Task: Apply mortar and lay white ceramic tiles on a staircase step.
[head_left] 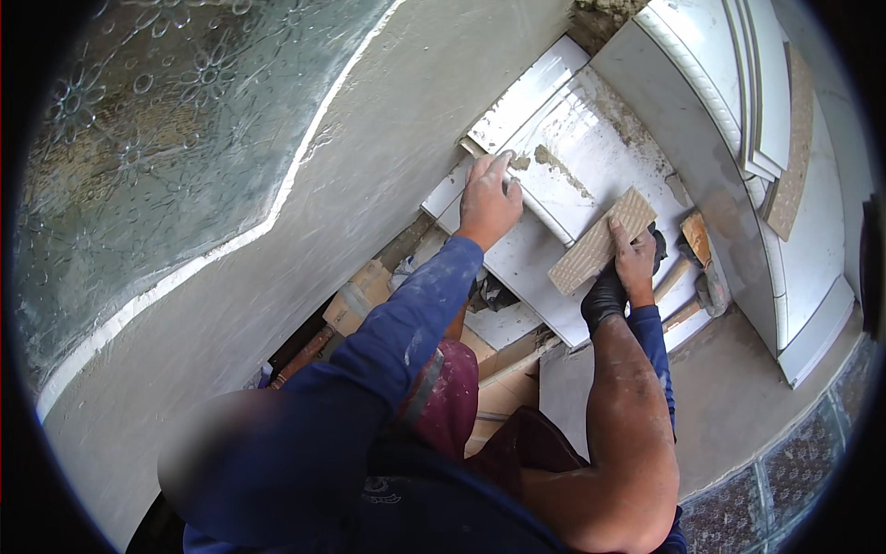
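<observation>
My right hand (634, 261) grips a narrow tile strip (591, 254), its ribbed beige back turned up, fingers across its lower long side. The strip is held slantwise over the white tiled step (604, 143), just above my black shoe (606, 297). Farther left, my left hand (489, 208) reaches to the rounded front edging (546, 214) of that step, close to the wall. Its thumb and fingers are apart and bent at the edging's end; I see nothing held in them. Grey-brown mortar (556, 166) smears the step beside it.
To the right lie a hammer (712, 291) and a wooden-handled tool (694, 242). Stacked white tile strips (766, 120) lean on upper steps at the far right. A plastered wall (369, 148) with patterned glass (175, 120) bounds the left. Debris lies below the left forearm.
</observation>
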### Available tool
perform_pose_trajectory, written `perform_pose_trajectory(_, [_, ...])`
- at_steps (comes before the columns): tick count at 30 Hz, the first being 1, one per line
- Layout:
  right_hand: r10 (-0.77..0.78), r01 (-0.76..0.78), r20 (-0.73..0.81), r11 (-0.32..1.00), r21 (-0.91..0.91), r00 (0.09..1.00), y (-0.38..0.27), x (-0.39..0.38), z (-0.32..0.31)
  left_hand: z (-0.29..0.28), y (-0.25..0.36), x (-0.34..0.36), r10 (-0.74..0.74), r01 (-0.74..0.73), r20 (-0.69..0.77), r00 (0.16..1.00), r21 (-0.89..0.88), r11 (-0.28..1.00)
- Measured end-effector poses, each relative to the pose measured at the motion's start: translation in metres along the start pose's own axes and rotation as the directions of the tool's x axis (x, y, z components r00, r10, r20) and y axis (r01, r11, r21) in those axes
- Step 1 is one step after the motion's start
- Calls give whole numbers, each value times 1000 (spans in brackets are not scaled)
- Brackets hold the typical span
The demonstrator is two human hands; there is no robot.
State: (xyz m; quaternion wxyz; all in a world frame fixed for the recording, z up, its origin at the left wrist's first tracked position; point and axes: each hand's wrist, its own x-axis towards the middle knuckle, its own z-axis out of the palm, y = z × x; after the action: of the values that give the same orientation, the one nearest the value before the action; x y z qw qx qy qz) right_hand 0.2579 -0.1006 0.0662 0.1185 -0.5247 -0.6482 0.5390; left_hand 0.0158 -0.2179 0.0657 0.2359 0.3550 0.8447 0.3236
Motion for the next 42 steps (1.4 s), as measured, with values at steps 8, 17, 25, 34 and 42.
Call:
perform_pose_trajectory(8, [1, -1, -6, 1000, 29, 1000, 7, 0, -2, 25, 20, 6, -37, -13, 174, 984, 277, 961])
perform_pose_trajectory(17, [30, -33, 40, 998, 54, 999, 7, 1, -7, 35, 34, 34, 229, -266, 139, 963, 375, 888])
perform_pose_trajectory(25, [30, -35, 49, 993, 113, 998, 15, 1, -8, 21, 29, 15, 243, -335, 286, 927, 337, 880])
perform_pose_trajectory(34, [31, -35, 33, 991, 129, 999, 24, -1, -13, -15, 65, 47, -269, 618, 764, 587, -208, 758])
perform_pose_trajectory(42, [29, -38, 65, 988, 148, 997, 7, 4, -5, -42, 203, 199, 457, -463, -399, 795, 88, 882])
